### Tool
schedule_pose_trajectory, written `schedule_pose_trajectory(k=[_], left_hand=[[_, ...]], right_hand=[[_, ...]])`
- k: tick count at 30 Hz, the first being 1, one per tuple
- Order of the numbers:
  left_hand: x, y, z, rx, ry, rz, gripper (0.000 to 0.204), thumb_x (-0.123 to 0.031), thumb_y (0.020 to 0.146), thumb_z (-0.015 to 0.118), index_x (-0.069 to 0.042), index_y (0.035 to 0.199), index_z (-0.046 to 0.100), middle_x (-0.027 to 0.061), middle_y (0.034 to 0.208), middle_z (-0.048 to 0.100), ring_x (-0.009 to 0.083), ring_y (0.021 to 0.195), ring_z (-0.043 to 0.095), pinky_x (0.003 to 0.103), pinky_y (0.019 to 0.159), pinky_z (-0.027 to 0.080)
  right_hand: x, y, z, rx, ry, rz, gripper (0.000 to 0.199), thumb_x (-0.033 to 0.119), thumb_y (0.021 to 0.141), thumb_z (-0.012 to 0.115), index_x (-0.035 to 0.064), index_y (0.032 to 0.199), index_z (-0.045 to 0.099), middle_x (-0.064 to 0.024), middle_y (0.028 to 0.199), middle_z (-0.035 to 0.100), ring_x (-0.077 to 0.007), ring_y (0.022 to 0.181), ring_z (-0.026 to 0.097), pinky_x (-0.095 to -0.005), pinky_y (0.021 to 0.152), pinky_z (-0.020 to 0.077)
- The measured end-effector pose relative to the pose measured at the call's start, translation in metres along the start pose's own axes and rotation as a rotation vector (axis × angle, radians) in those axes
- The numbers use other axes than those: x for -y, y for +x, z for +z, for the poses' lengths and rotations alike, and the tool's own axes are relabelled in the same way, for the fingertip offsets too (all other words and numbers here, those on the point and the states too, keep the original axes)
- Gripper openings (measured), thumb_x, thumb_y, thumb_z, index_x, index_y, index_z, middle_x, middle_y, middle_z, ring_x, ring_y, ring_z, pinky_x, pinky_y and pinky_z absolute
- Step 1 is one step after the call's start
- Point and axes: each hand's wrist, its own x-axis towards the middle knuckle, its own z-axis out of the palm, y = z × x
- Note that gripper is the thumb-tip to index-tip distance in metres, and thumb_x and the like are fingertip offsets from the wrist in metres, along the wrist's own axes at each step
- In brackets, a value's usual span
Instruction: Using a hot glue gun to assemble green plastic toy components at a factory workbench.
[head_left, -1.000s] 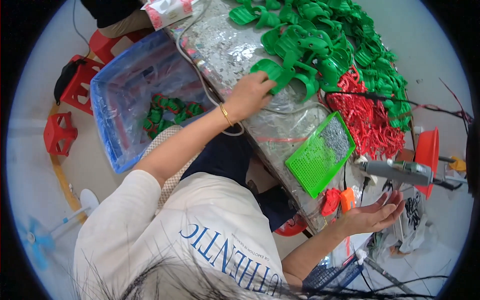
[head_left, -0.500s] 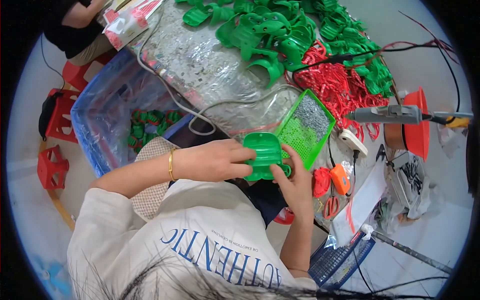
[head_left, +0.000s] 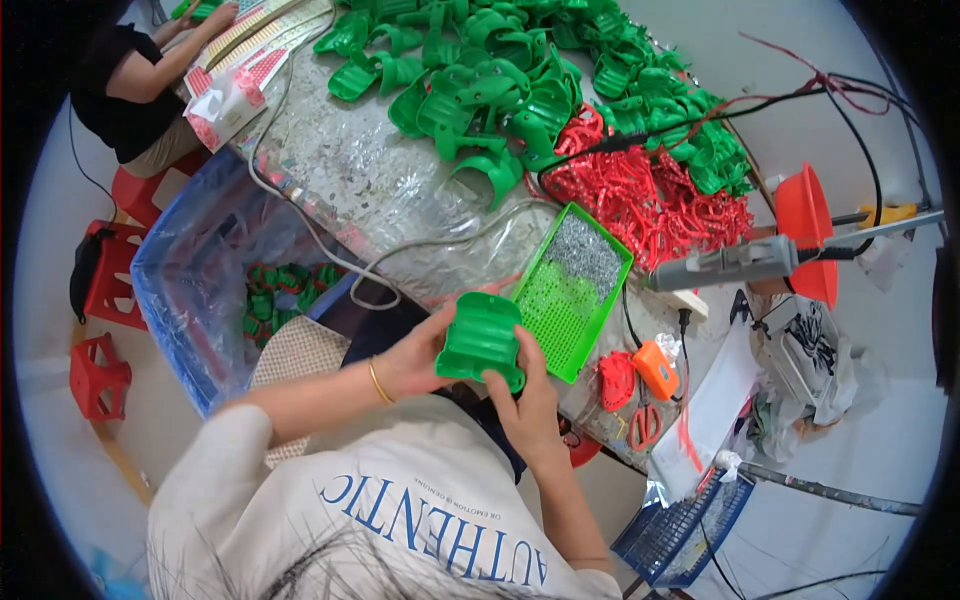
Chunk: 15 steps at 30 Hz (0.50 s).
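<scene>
Both my hands hold a green moulded plastic piece (head_left: 482,335) with a ridged, curved face, in front of my shirt at the table's near edge. At its left side, my left hand (head_left: 420,352) grips it, the fingers partly hidden behind it. My right hand (head_left: 530,395) closes on its right side, with the thumb near the lower edge and a finger along the upper right. Just right of the piece lies a bright green perforated tray (head_left: 566,372) with small silvery metal parts (head_left: 590,262) heaped at its far end.
Similar green pieces (head_left: 490,85) and red straps (head_left: 640,195) are piled farther back. A grey pen-shaped power tool (head_left: 725,265) extends in from the right. Scissors (head_left: 645,427) lie right. A blue bin (head_left: 170,330) with green-and-red pieces stands left. Another person (head_left: 135,85) sits at far left.
My hands and the green piece have shifted left and slightly down in the picture. My left hand has moved from across the piece's face to its side. The whole view has shifted too.
</scene>
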Motion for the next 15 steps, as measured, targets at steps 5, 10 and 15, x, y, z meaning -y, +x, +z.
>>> schedule_pose_trajectory(k=[5, 10, 15], left_hand=[[0.018, -0.006, 0.002, 0.014, -0.468, 0.089, 0.064, -0.059, 0.085, 0.045, -0.024, 0.138, 0.033, 0.0106, 0.128, 0.047, 0.0299, 0.117, 0.046, 0.049, 0.095, 0.039], [0.003, -0.011, -0.002, -0.053, -0.497, 0.102, 0.058, -0.055, 0.088, 0.043, -0.021, 0.135, 0.037, 0.0213, 0.131, 0.042, 0.0378, 0.119, 0.043, 0.052, 0.098, 0.037], [0.004, -0.007, 0.000, -0.056, -0.442, 0.005, 0.059, -0.050, 0.089, 0.045, -0.017, 0.137, 0.033, 0.0235, 0.133, 0.038, 0.0387, 0.120, 0.042, 0.054, 0.099, 0.034]], right_hand=[[0.005, -0.004, -0.042, 0.269, 0.501, 0.100, 0.049, 0.005, 0.078, 0.063, -0.0004, 0.123, 0.045, -0.0121, 0.107, 0.059, -0.0207, 0.091, 0.059, -0.0314, 0.080, 0.0473], [-0.064, 0.024, -0.126, -0.025, -0.054, 0.300, 0.020, 0.010, 0.082, 0.060, -0.0018, 0.099, 0.061, -0.0054, 0.085, 0.063, -0.0107, 0.075, 0.057, -0.0247, 0.070, 0.0465], [-0.153, 0.102, -0.167, -0.458, -0.309, 0.071, 0.020, 0.017, 0.083, 0.060, -0.0010, 0.092, 0.062, -0.0115, 0.084, 0.063, -0.0194, 0.074, 0.061, -0.0313, 0.069, 0.0459]])
